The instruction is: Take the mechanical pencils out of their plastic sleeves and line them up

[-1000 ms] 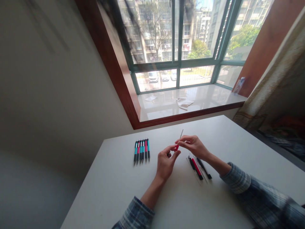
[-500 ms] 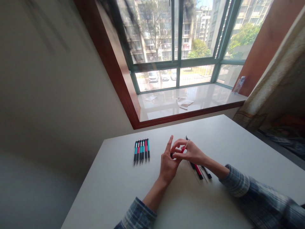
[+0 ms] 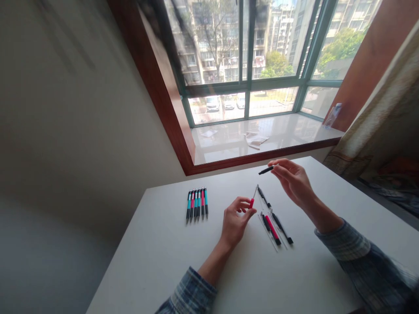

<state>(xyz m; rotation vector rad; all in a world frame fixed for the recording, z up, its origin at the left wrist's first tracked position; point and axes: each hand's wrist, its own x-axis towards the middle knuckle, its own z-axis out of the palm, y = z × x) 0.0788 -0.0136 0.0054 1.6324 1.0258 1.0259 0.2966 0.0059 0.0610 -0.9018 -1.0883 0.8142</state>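
The left hand [image 3: 234, 220] grips a short red barrel [image 3: 252, 203] between thumb and fingers, above the middle of the table [image 3: 176, 261]. A thin refill [image 3: 255, 192] projects from the far end of the barrel, tilted to the right. The right hand [image 3: 294, 182] is raised farther to the right and pinches a short black tube [image 3: 266, 170] by its right end. The two held parts are apart.

Six pens [image 3: 198, 205] with teal or red barrels lie side by side in a row on the left of the table, tips toward the near side. Right of the left hand lie a red tube [image 3: 273, 229], a long black part [image 3: 282, 228] and pale thin rods [image 3: 268, 233]. Another black part [image 3: 264, 197] lies just beyond this group. A crumpled cloth [image 3: 256, 139] rests on the windowsill [image 3: 222, 150].
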